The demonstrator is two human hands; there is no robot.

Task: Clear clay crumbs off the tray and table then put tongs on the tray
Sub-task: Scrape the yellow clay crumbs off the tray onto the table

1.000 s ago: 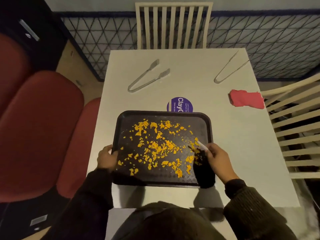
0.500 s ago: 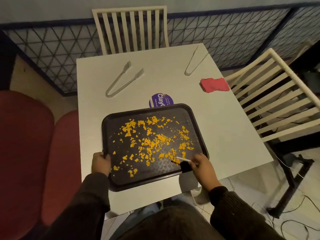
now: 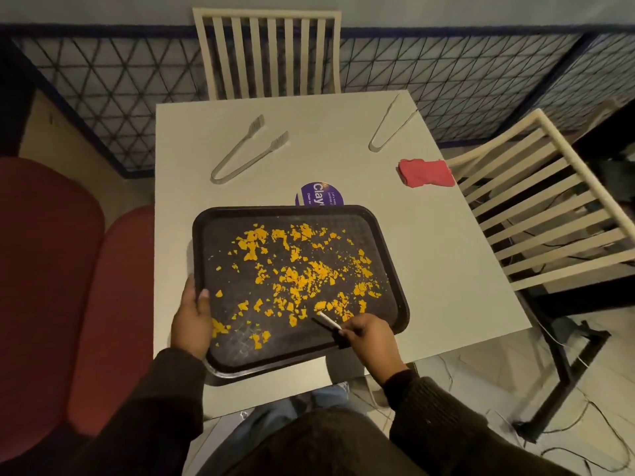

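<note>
A black tray (image 3: 388, 249) lies on the white table (image 3: 446, 269), its near edge jutting past the table's front. Orange clay crumbs (image 3: 302, 276) are scattered across it. My left hand (image 3: 192, 317) grips the tray's left rim. My right hand (image 3: 371, 338) holds a small brush with a white handle (image 3: 330, 321) at the tray's near right corner, its dark head mostly hidden. Toothed metal tongs (image 3: 247, 149) lie at the back left of the table. A second, plain pair of tongs (image 3: 388, 125) lies at the back right.
A red cloth (image 3: 426, 171) lies near the table's right edge. A purple round sticker (image 3: 319, 195) peeks out behind the tray. White slatted chairs stand behind (image 3: 268, 53) and to the right (image 3: 549, 207). Red seats (image 3: 68, 286) are on the left.
The tray has been pulled toward me and turned slightly, so its near edge now overhangs the table. My right hand with the brush moved down to the tray's near right corner.
</note>
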